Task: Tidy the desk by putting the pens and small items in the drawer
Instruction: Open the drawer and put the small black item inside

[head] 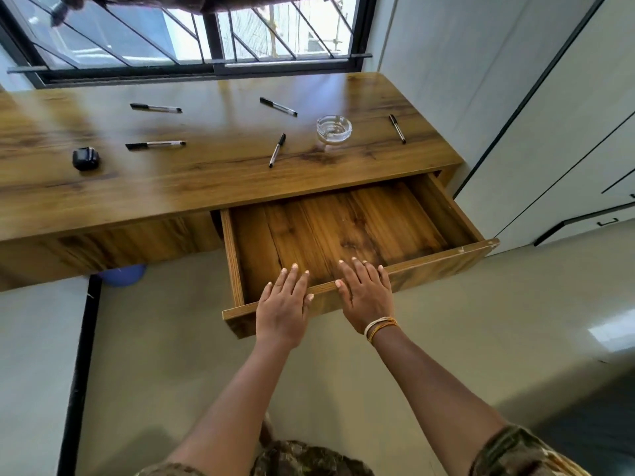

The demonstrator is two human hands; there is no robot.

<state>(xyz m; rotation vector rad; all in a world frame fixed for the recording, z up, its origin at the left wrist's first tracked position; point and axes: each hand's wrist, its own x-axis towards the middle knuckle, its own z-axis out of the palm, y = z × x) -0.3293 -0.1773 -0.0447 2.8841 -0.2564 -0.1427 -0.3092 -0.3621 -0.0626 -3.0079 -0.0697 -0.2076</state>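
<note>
Grainy wooden drawer (343,228), flat hands (281,304) on its front edge

A long counter (206,173) of brown wood-grain board, smooth with a soft sheen that reflects window light. The pulled-out wooden drawer (343,231) shows the same grain inside, duller, with pale raw-looking layered edges. Five slim pens (156,108) have clear glossy plastic barrels and black caps. A round ashtray (334,128) is clear, shiny glass. A small black case (86,159) looks smooth and slightly glossy. The pale grey floor (515,321) is polished and reflective.
</note>
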